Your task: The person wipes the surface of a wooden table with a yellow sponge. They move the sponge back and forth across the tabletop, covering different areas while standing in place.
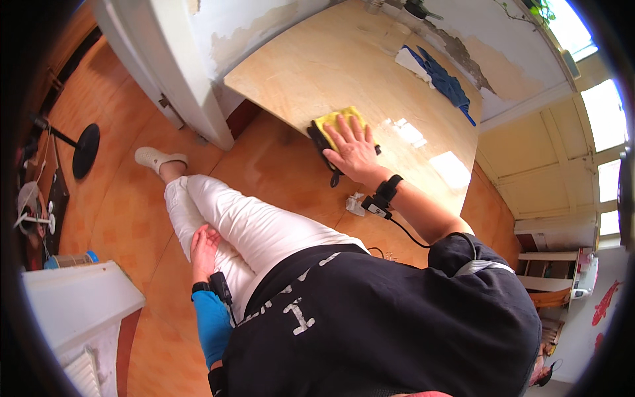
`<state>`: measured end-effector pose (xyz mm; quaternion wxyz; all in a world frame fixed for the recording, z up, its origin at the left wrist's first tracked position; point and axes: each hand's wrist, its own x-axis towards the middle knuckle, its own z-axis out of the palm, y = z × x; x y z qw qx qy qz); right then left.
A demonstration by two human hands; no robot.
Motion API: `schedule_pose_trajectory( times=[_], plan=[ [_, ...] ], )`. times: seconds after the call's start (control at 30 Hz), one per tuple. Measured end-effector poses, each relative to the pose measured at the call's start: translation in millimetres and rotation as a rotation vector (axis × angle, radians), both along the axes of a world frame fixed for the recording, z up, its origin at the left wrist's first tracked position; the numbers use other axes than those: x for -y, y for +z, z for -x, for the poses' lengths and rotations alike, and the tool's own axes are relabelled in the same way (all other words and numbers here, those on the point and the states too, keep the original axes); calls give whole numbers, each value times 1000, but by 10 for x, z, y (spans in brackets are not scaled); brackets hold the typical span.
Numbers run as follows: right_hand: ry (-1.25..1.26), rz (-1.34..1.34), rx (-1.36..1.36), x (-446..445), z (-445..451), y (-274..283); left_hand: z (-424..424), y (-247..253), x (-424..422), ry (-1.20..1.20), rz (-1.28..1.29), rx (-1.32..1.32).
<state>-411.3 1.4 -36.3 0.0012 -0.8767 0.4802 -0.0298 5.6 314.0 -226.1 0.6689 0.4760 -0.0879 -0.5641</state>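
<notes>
My right hand [354,154] lies flat, palm down and fingers spread, on a folded yellow cloth [325,120] with a dark side and a loop. The cloth is at the near edge of a light wooden table [292,74], and its dark part reaches over that edge. My left hand [203,248] hangs beside my white-trousered leg, away from the table, with nothing seen in it. Its fingers are loosely bent. Each wrist wears a black strap with a small device and a cable.
A dark blue folded fabric item [444,82] and white paper [412,63] lie by the wall, near a clear container [394,37]. A crumpled tissue [355,204] is on the tiled floor. A white door frame [163,64] and a black stand base [86,151] stand left.
</notes>
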Motion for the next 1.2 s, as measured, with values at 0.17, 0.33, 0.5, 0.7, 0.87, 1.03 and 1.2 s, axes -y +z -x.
schedule_pose_trajectory(
  times=[0.17,0.33,0.5,0.7,0.87,1.03,1.2],
  plan=[
    [225,-37,-16,298,128,100,-29,28,4,-15,-44,40],
    [241,-75,-9,753,334,91,-21,86,45,-36,-114,61],
    [-41,-126,-16,1593,717,73,-16,149,46,-20,-186,47],
    [-459,-83,16,2456,1701,-190,109,261,221,-6,-225,-8],
    [-784,-75,89,2686,1494,-225,94,274,348,-27,-229,-40],
    [-895,-58,72,2691,1099,-276,86,254,460,-72,-237,-80],
    [-652,-57,6,2326,425,-197,39,204,477,-93,-226,-121]
  ],
)
